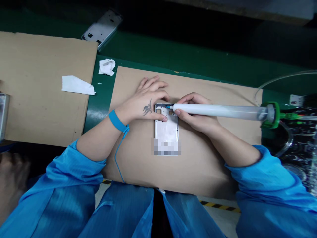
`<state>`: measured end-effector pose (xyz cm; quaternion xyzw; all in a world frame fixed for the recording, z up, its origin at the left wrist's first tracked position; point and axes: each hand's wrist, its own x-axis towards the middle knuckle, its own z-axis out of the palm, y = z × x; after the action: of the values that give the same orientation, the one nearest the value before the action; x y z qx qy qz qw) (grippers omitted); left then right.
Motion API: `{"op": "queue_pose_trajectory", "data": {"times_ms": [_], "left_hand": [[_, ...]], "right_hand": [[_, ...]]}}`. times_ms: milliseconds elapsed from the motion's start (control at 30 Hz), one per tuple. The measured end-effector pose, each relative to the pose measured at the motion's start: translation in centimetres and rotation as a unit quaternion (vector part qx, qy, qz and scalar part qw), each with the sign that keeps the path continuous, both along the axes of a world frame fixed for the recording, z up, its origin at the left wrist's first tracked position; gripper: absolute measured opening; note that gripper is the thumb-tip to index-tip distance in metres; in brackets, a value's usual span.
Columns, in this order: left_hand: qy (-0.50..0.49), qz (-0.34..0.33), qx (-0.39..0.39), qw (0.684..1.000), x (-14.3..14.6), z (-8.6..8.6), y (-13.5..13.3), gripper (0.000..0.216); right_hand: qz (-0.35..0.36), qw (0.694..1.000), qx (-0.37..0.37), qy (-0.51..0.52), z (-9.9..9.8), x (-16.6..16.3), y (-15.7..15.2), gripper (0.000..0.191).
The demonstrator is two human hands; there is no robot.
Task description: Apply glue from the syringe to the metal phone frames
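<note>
A silver metal phone frame [166, 130] lies flat on a cardboard sheet [198, 165], and a blurred patch hides its near end. My left hand [146, 102] rests over its upper left corner, with the thumb across the frame and the fingers on the cardboard. My right hand [193, 114] grips a large white-filled dispensing syringe [218, 111]. The syringe lies almost level, and its blue tip [169, 107] is at the frame's top edge. A blue wrist strap [117, 120] circles my left wrist, and its cord trails down towards my lap.
A second metal phone frame [102, 28] lies at the far edge of a green bench [173, 49]. A crumpled wipe [107, 67] and a white paper [77, 85] lie to the left, with another cardboard sheet [44, 86]. A clear hose [284, 77] runs from the syringe's green end.
</note>
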<state>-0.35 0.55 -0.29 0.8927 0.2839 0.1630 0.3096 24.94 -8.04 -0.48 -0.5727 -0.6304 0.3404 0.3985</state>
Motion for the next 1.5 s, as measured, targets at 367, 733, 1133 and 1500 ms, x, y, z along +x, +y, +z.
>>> {"op": "queue_pose_trajectory", "data": {"times_ms": [367, 733, 1133, 1500], "left_hand": [[0.003, 0.001, -0.006, 1.000, 0.03, 0.24, -0.12, 0.083], [0.007, 0.002, -0.010, 1.000, -0.01, 0.23, 0.02, 0.085], [0.021, 0.003, -0.012, 1.000, 0.06, 0.33, -0.04, 0.082], [0.021, 0.000, 0.005, 1.000, -0.10, 0.09, 0.09, 0.077]], "right_hand": [[0.002, 1.000, 0.000, -0.005, 0.01, 0.23, 0.04, 0.037], [0.005, 1.000, 0.001, -0.002, -0.14, 0.54, 0.16, 0.034], [-0.001, 1.000, -0.006, 0.004, -0.24, 0.52, 0.26, 0.036], [-0.002, 1.000, 0.004, 0.016, -0.11, 0.27, 0.33, 0.028]]}}
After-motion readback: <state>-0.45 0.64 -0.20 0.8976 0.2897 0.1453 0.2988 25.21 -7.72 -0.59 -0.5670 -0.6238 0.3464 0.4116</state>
